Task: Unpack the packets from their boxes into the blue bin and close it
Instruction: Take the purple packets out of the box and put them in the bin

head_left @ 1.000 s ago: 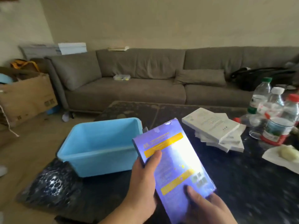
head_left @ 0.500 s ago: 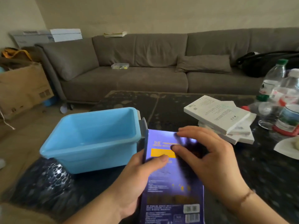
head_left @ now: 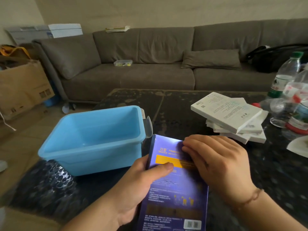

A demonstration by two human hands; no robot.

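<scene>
A flat purple box (head_left: 175,194) with yellow bands is held low in front of me. My left hand (head_left: 141,182) grips its left edge, thumb across the face. My right hand (head_left: 216,162) lies over the box's upper right part, fingers curled at its top end. The open blue bin (head_left: 58,147) stands just left of the box on the dark table and looks empty. A stack of white boxes (head_left: 228,112) lies at the right. No lid for the bin is seen.
Several water bottles (head_left: 286,75) crowd the table's far right, next to a white plate edge (head_left: 298,147). A bubble-wrap sheet (head_left: 51,180) lies in front of the bin. Behind the dark table (head_left: 166,104) runs a grey sofa (head_left: 150,67); a cardboard carton (head_left: 21,87) stands at the left.
The purple box was turned from a raised tilt to pointing away from me. My right hand moved from its lower corner to the top end, fingers now closer to the top edge.
</scene>
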